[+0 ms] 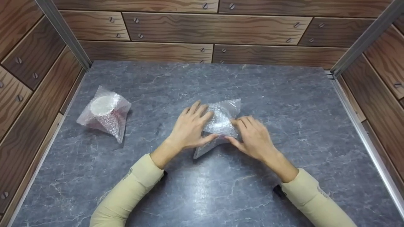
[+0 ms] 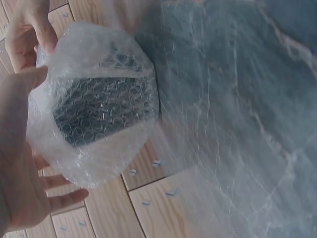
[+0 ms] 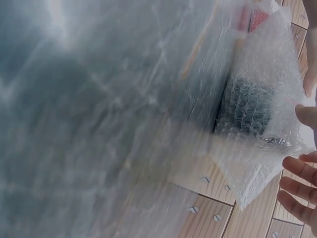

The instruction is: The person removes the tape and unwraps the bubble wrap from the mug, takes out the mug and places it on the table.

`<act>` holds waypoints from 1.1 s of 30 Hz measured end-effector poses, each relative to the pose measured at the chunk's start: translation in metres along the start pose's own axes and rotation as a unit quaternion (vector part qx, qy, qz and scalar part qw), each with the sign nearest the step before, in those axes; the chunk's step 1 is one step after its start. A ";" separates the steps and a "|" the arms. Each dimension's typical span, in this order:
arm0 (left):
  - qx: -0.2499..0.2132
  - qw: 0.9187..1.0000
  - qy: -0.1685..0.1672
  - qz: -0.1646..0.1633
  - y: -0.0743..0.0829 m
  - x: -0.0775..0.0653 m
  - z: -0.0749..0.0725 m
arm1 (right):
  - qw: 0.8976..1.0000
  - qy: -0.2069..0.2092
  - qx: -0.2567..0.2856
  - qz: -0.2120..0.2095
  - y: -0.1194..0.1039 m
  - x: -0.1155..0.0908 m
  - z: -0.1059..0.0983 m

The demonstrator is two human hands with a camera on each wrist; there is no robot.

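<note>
A clear bubble-wrap package (image 1: 221, 118) lies between the two hands, its corners sticking out. In both wrist views a dark patch shows through the bubble wrap (image 2: 101, 109); what is inside cannot be made out. The left hand (image 1: 191, 127) rests on the package's left side, fingers spread and fairly straight, thumb on the near edge. On the opposite side is the right hand (image 1: 254, 137), its fingers slightly bent against the wrap and its thumb touching that same edge. Both thumb tips sit close together. The right wrist view shows its fingers (image 3: 297, 198) spread apart from the thumb.
A second bubble-wrapped package (image 1: 105, 113), reddish with a pale round top, sits on the left of the grey marbled table (image 1: 284, 101). Wood-patterned panels (image 1: 217, 28) surround the table at the back and sides, with metal profiles (image 1: 366, 123) along the edges.
</note>
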State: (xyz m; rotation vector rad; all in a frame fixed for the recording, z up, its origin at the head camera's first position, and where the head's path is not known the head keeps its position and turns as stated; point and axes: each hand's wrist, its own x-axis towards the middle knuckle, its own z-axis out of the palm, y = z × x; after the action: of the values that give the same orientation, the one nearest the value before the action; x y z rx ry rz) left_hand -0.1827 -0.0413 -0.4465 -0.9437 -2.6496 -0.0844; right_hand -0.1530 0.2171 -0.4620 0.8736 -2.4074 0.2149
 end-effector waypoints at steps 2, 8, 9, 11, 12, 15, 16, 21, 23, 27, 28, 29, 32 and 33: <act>-0.002 1.000 -0.003 0.007 -0.003 0.000 0.000 | 1.000 0.008 -0.002 0.004 -0.003 0.000 0.001; -0.011 0.999 0.004 0.030 -0.013 0.001 0.001 | 1.000 0.012 -0.003 0.025 -0.011 0.001 0.003; -0.010 0.999 0.006 0.034 -0.015 0.002 0.002 | 1.000 0.010 -0.002 0.026 -0.013 0.001 0.003; -0.007 0.999 0.010 0.042 -0.019 0.002 0.002 | 1.000 0.007 -0.002 0.026 -0.015 0.002 0.004; -0.008 0.999 0.011 0.045 -0.021 0.002 0.002 | 1.000 0.006 -0.002 0.026 -0.015 0.002 0.004; -0.014 0.999 0.008 0.048 -0.023 0.002 0.001 | 1.000 0.004 0.002 0.027 -0.017 0.002 0.004; -0.015 0.999 0.007 0.048 -0.023 0.002 0.001 | 1.000 0.004 0.005 0.029 -0.017 0.002 0.004; 0.009 0.999 0.014 0.045 -0.019 -0.002 -0.001 | 0.999 0.002 0.026 0.039 -0.018 -0.001 0.003; 0.029 0.998 0.025 0.043 -0.016 -0.005 -0.002 | 0.998 0.003 0.037 0.045 -0.019 -0.003 0.002; 0.059 0.996 0.052 0.039 -0.011 -0.011 -0.004 | 0.996 0.012 0.067 0.060 -0.019 -0.007 -0.001; 0.063 0.995 0.059 0.039 -0.011 -0.013 -0.004 | 0.995 0.014 0.075 0.065 -0.019 -0.008 -0.001; 0.067 0.995 0.065 0.040 -0.010 -0.015 -0.004 | 0.994 0.016 0.082 0.070 -0.019 -0.008 -0.002; 0.075 0.993 0.078 0.040 -0.009 -0.019 -0.005 | 0.991 0.016 0.102 0.088 -0.019 -0.010 -0.005; 0.076 0.993 0.080 0.040 -0.009 -0.021 -0.005 | 0.990 0.014 0.108 0.094 -0.019 -0.010 -0.006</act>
State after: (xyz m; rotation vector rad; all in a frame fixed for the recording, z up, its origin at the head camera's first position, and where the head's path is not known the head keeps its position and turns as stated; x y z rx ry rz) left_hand -0.1716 -0.0613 -0.4482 -0.9491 -2.4296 0.0579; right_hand -0.1319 0.2096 -0.4638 0.7281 -2.4719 0.5666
